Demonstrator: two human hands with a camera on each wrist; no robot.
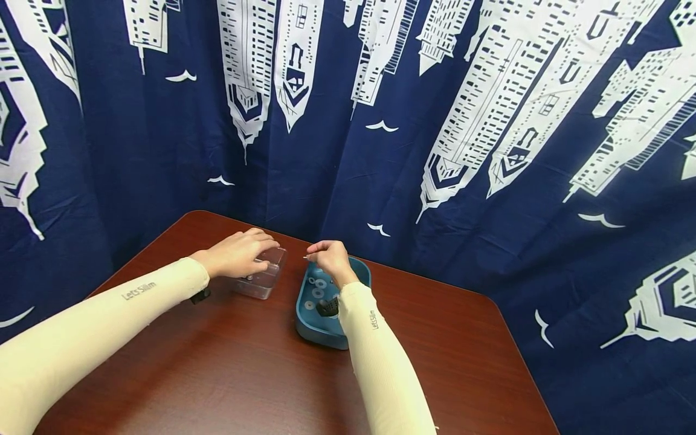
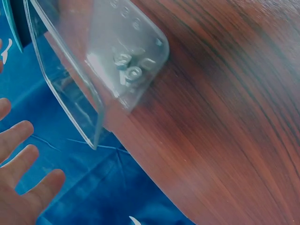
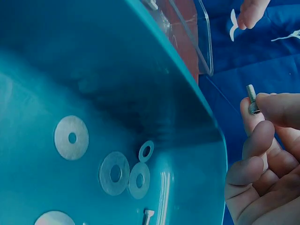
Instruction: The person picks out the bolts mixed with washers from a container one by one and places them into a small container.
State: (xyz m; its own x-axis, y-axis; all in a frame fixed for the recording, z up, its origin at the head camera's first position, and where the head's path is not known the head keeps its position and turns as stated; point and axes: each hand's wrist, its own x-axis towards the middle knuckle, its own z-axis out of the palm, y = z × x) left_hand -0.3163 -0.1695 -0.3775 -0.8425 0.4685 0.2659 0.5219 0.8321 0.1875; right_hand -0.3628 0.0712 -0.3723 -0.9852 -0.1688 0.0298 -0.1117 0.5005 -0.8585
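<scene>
My right hand [image 1: 333,261] is raised over the far end of a blue tray [image 1: 318,336]. Between its thumb and index finger it pinches a small metal socket-head screw [image 3: 253,100], threaded end pointing up in the right wrist view. My left hand [image 1: 239,254] hovers over a clear plastic box [image 1: 261,291], fingers spread and relaxed, holding nothing. Several small metal pieces [image 2: 133,74] lie in one corner of that box. Flat metal washers [image 3: 71,137] of different sizes lie on the tray's floor, and another screw [image 3: 148,215] is partly visible near them.
Both containers stand side by side on a brown wooden table [image 1: 261,374], the clear box left of the tray. A clear upright panel [image 2: 70,79] rises along one side of the box. Behind the table's far edge hangs a blue curtain [image 1: 326,163] with white buildings.
</scene>
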